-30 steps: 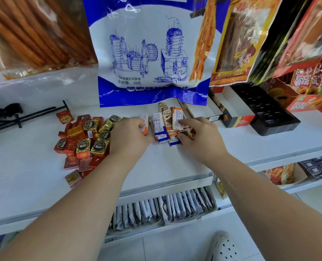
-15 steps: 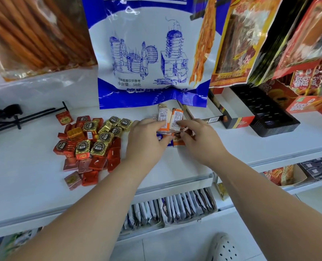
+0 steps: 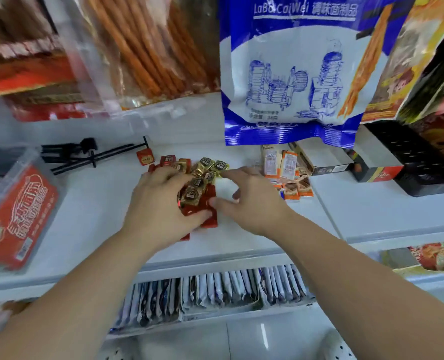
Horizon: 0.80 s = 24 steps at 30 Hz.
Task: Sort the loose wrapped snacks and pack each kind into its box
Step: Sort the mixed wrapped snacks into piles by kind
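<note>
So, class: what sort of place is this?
Probably a snack shop: hanging snack bags above a white shelf, packets racked below, loose wrapped snacks being sorted.

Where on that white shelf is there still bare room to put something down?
Bare shelf lies between the clear box with the red pack and the left hand, and along the front edge right of the right hand. It is crowded at the square candies, the orange-and-white bars and the open boxes.
</note>
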Each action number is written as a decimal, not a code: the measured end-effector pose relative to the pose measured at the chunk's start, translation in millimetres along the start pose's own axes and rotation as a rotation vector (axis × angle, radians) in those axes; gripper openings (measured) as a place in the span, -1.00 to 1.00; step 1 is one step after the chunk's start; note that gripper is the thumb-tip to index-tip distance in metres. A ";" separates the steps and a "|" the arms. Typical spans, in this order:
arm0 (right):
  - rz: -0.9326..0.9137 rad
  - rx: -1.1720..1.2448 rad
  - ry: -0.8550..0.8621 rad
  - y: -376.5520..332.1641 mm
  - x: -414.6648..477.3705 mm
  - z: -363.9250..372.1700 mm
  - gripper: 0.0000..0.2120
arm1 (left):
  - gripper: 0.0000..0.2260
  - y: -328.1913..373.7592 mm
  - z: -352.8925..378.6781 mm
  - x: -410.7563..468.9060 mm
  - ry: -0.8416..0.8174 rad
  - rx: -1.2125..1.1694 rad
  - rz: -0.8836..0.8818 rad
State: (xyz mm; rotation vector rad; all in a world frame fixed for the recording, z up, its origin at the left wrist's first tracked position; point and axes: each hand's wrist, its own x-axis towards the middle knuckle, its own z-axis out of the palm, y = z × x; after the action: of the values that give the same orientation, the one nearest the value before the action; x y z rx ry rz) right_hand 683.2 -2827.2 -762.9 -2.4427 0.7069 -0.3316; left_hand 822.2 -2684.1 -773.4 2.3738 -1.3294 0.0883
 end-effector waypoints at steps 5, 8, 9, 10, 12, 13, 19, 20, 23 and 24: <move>0.016 -0.123 -0.289 -26.5 12.3 10.6 0.18 | 0.01 -37.3 -25.3 -19.2 -0.213 0.066 0.039; 0.045 -0.110 -0.291 -29.6 16.9 18.3 0.18 | -0.09 -49.7 -29.3 -23.3 -0.224 -0.026 0.031; 0.051 -0.098 -0.285 -30.3 17.5 21.8 0.16 | -0.13 -54.6 -30.1 -23.6 -0.226 -0.038 0.021; 0.049 -0.092 -0.279 -31.8 17.8 24.3 0.14 | -0.16 -60.0 -31.6 -23.4 -0.218 -0.045 0.010; 0.050 -0.071 -0.257 -35.2 20.2 30.8 0.14 | -0.21 -71.0 -35.7 -21.5 -0.184 -0.066 -0.006; 0.056 -0.039 -0.247 -37.1 21.8 34.5 0.13 | -0.25 -76.2 -37.9 -20.0 -0.168 -0.076 -0.019; 0.020 0.016 -0.264 -47.0 33.4 51.2 0.00 | -0.44 -94.2 -45.7 -11.5 -0.174 -0.075 -0.068; 0.020 0.028 -0.265 -48.1 35.6 49.6 -0.08 | -0.47 -93.8 -45.8 -10.3 -0.177 -0.099 -0.066; -0.012 0.000 -0.141 -52.8 41.1 47.0 -0.34 | -0.62 -90.4 -40.5 -3.0 -0.132 -0.159 -0.085; -0.031 -0.022 -0.083 -55.1 42.7 48.1 -0.39 | -0.67 -88.3 -37.7 0.6 -0.106 -0.153 -0.087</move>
State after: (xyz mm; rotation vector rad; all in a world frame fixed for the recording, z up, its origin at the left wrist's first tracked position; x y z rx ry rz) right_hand 759.4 -2790.6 -766.2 -2.4748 0.6403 -0.2342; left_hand 901.1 -2629.7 -767.6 2.3298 -1.2311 -0.1611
